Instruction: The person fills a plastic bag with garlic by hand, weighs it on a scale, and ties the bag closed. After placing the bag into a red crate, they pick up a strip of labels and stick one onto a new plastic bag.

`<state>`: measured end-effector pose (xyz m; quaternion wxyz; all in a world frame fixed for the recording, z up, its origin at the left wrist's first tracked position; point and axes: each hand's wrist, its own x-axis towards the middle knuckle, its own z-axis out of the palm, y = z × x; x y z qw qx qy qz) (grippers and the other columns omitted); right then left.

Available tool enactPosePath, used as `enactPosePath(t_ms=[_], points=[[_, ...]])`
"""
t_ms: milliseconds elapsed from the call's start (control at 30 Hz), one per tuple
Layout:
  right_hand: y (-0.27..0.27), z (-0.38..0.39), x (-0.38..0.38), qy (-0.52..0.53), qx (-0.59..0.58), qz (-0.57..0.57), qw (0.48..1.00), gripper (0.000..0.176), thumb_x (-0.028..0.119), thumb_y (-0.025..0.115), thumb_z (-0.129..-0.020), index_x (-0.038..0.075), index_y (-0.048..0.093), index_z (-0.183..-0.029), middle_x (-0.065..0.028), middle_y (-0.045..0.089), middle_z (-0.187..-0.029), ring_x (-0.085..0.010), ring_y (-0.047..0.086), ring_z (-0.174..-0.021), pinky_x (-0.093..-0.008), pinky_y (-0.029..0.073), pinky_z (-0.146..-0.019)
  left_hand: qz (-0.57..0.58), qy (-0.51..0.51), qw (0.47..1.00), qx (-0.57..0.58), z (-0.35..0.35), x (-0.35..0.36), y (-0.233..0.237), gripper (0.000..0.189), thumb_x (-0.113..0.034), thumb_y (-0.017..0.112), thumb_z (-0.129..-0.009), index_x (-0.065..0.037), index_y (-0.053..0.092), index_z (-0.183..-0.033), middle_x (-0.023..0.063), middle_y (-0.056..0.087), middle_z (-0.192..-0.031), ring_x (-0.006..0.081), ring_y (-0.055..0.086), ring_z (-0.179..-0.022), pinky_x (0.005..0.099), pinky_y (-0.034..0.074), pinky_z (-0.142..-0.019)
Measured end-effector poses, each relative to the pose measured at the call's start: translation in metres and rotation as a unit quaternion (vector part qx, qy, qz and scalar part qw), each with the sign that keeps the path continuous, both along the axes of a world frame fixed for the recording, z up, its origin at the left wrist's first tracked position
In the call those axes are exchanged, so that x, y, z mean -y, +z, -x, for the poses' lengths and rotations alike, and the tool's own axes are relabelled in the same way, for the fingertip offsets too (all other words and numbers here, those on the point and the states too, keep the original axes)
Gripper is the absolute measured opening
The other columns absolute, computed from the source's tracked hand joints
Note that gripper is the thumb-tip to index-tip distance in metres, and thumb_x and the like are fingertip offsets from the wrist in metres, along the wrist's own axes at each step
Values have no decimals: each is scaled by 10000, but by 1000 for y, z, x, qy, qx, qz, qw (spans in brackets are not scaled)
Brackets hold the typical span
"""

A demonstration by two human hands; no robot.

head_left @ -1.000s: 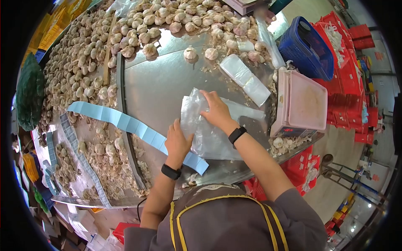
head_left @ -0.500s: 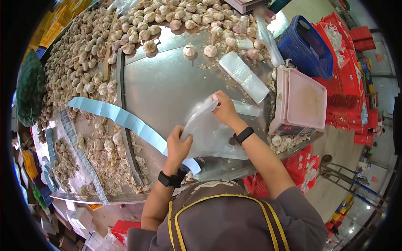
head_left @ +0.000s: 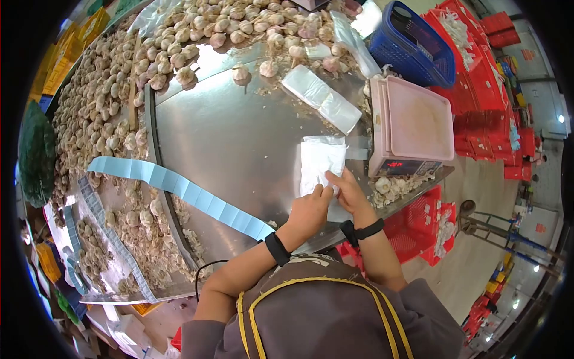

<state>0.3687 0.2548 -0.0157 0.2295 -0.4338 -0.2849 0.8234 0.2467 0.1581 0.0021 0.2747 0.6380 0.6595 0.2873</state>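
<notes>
1 clear plastic bag (head_left: 321,160), flat on tabletop (head_left: 239,137) by near right edge; 2 hands, left hand (head_left: 310,210) and right hand (head_left: 351,194), pinching its near end. 1 scale (head_left: 411,119) just right; bare steel left.

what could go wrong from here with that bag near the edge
The plastic bag is thin and held only at its near end by the left hand and right hand, close to the table front edge; it may slip off. The loose garlic bulbs beside the scale sit at that edge too, so a wrist could knock some off. The blue label strip trails by the left arm and might get dragged.
</notes>
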Motion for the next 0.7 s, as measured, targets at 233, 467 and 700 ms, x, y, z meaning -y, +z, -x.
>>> enactPosePath(t_ms=[233,467,700], points=[[3,14,-17,52,-37,24,998,535,161,642,-870,88,387,-1334,-60,542,-1235,-167,569,-1044,-336,491,-851,22,85,994,59,28,12,33,270,-96,590,-747,-39,519,-1002,173,606,-900,384,619,-735,442,498,-609],[12,61,-65,136,95,-302,939,1068,115,801,-681,140,112,-1496,-138,300,-1475,-294,331,-1343,-449,335,-1037,75,233,954,173,126,33,21,269,-119,623,-753,-1,606,-994,166,632,-776,195,610,-696,326,481,-646],[45,159,-121,347,2,-387,854,753,43,797,-671,75,468,-1347,-18,674,-1021,-125,583,-976,-276,441,-901,69,111,958,254,212,-7,87,243,-55,619,-773,38,600,-996,19,603,-796,85,533,-766,270,463,-691]])
